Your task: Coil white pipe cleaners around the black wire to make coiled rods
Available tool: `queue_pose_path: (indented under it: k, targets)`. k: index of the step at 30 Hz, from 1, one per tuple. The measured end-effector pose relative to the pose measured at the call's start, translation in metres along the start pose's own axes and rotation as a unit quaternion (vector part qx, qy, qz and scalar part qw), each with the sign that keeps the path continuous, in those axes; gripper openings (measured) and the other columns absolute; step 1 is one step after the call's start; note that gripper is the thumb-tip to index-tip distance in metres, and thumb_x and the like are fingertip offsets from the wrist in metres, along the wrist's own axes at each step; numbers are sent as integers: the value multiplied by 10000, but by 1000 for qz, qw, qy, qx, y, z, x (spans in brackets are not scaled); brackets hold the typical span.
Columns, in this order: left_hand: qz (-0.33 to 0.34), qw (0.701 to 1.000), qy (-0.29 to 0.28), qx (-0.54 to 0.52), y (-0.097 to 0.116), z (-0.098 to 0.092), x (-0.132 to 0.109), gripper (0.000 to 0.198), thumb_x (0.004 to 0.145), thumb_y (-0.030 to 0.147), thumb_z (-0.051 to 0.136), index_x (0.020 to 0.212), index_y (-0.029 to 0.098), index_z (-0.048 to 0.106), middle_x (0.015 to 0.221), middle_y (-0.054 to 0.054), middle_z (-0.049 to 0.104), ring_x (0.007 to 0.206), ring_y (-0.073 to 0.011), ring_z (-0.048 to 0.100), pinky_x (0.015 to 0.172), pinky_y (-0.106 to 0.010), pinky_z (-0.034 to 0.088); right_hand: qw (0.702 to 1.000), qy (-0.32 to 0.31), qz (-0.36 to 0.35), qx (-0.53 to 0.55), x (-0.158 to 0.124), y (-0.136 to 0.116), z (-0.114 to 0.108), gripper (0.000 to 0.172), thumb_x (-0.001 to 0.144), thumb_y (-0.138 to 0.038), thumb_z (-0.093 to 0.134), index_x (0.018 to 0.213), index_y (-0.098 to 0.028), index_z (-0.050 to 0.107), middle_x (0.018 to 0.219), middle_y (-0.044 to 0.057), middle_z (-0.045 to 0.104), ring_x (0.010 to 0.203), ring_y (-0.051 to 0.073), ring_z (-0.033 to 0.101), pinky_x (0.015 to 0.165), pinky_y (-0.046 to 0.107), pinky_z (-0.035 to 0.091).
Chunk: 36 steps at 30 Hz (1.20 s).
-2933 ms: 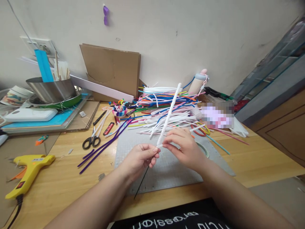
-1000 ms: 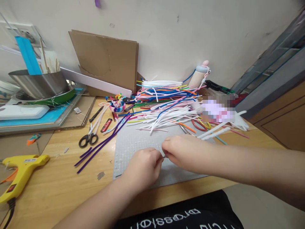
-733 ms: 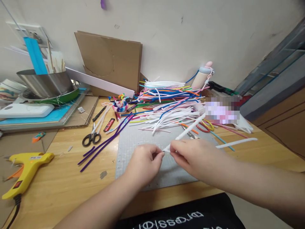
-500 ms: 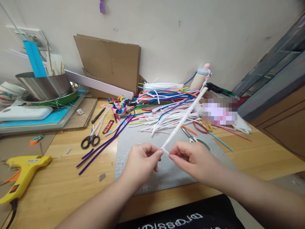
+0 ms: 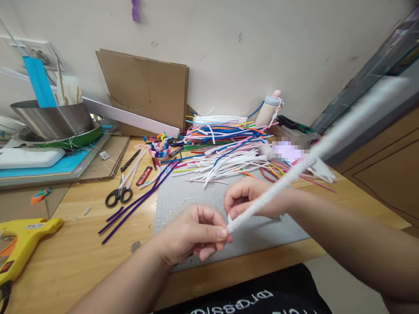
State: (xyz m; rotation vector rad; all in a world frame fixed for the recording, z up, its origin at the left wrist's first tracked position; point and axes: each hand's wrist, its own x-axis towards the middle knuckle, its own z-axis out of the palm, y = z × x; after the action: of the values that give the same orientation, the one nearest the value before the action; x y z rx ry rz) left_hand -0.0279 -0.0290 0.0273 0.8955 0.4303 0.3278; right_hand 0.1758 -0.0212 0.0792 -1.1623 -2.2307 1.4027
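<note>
My left hand pinches the near end of a white fuzzy-wrapped stick, thumb and fingers closed on its tip. The stick slants up to the right toward the camera, its far end blurred. My right hand sits just behind the stick's lower part, fingers curled close to it; whether it grips the stick I cannot tell. Both hands hover over a grey cutting mat on the wooden table.
A heap of coloured pipe cleaners lies behind the mat. Purple pipe cleaners, scissors and a yellow glue gun lie left. Cardboard leans on the wall; a steel pot stands far left.
The white stick has swung from pointing away over the pile to slanting up right, close to the camera. My left hand moved nearer to me; my right hand slid behind the stick.
</note>
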Motion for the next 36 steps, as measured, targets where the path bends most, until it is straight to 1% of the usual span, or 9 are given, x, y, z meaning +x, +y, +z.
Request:
queue_pose_path:
  k: [4, 7, 12, 15, 19, 26, 30, 33, 36]
  targets:
    - [-48, 987, -12, 150, 2, -1, -1, 146, 706, 279, 681, 714, 133, 675, 544, 13, 563, 372, -49, 449, 356, -163, 300, 985, -163, 43, -32, 1, -15, -26, 119, 771, -264, 616, 739, -160, 664, 616, -32, 569, 564, 78, 488, 528, 178, 393]
    - [7, 941, 7, 339, 5, 1, -1, 133, 749, 264, 628, 710, 146, 677, 550, 17, 554, 455, -78, 476, 448, -192, 366, 972, -217, 81, -47, 0, -27, -32, 104, 780, -188, 589, 764, -173, 691, 604, -36, 572, 540, 67, 472, 498, 158, 367]
    - [158, 759, 42, 630, 1, 1, 2, 164, 807, 167, 519, 740, 166, 669, 702, -36, 652, 660, -145, 564, 621, -248, 407, 956, -148, 201, -157, 1, -41, -18, 149, 758, -192, 571, 790, -179, 716, 546, -41, 537, 440, 58, 410, 419, 167, 309]
    - [155, 715, 76, 678, -5, -2, 5, 186, 818, 141, 473, 742, 164, 641, 725, -40, 647, 675, -153, 573, 613, -248, 404, 932, -110, 275, -209, 6, -42, -9, 218, 764, -289, 551, 850, -175, 715, 577, -25, 563, 465, 77, 437, 444, 188, 323]
    - [135, 693, 139, 694, -10, -4, 9, 194, 829, 155, 458, 742, 168, 631, 735, -39, 642, 684, -159, 576, 621, -257, 401, 933, -74, 262, -235, 5, -35, -1, 243, 761, -303, 531, 896, -208, 710, 708, 5, 660, 610, 133, 549, 523, 219, 358]
    - [133, 742, 270, 599, -9, -4, 13, 177, 802, 203, 508, 686, 166, 636, 655, -31, 638, 626, -153, 552, 582, -263, 367, 910, 76, 163, -374, -12, -29, 25, 169, 791, -263, 498, 793, -240, 665, 683, 18, 668, 602, 162, 564, 496, 239, 242]
    - [95, 855, 324, 394, -6, -1, 15, 200, 771, 284, 552, 625, 156, 596, 511, 13, 536, 459, -103, 461, 468, -226, 326, 895, 108, 109, -418, -22, -23, 40, 190, 846, -249, 444, 781, -203, 617, 607, 21, 631, 524, 152, 534, 485, 262, 197]
    - [70, 935, 290, 194, -3, -1, 15, 225, 718, 325, 612, 594, 148, 550, 427, 55, 442, 348, -55, 340, 376, -191, 233, 923, 145, 59, -351, -25, -8, 42, 224, 887, -261, 411, 825, -194, 615, 663, 20, 638, 568, 144, 543, 513, 260, 268]
    - [80, 971, 218, 62, -1, -2, 14, 237, 671, 324, 671, 595, 129, 561, 430, 59, 439, 326, -22, 283, 351, -173, 147, 967, 175, 20, -186, -20, 13, 38, 221, 895, -292, 435, 851, -197, 630, 723, 8, 639, 639, 127, 551, 575, 234, 362]
